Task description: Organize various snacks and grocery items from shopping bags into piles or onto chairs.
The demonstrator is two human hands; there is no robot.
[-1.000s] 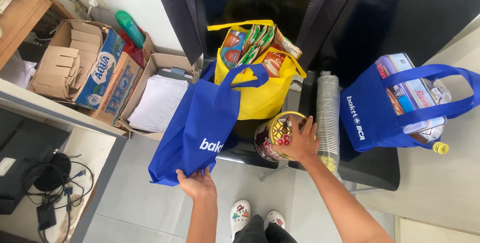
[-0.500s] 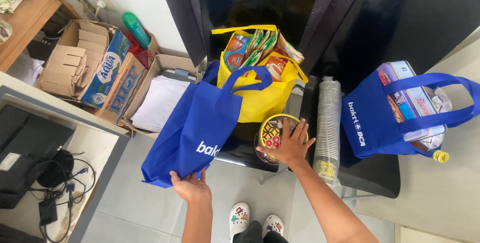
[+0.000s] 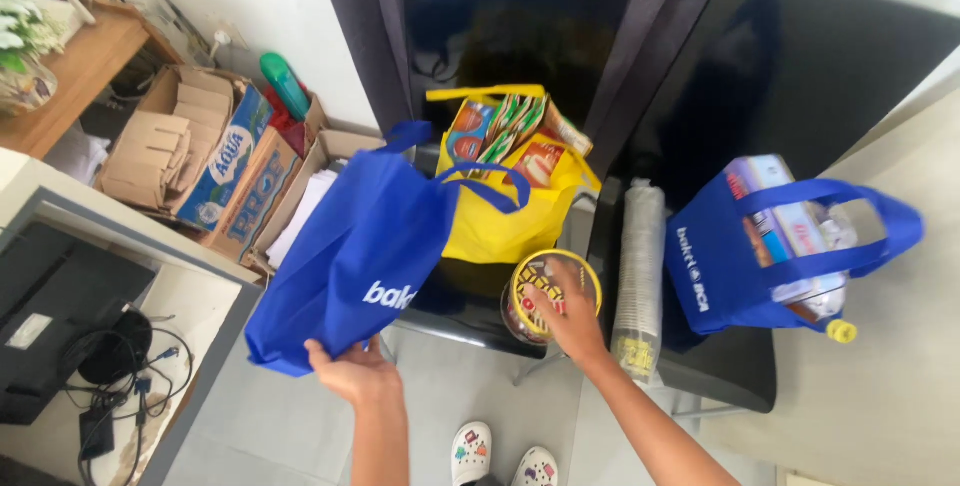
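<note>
Under the right hand (image 3: 570, 318) sits a round jar (image 3: 548, 296).

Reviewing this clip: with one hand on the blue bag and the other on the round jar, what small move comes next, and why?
Probably lift the jar toward the blue bag: the right hand rests on its yellow-rimmed lid, while the left hand grips the bag's bottom edge.
</note>
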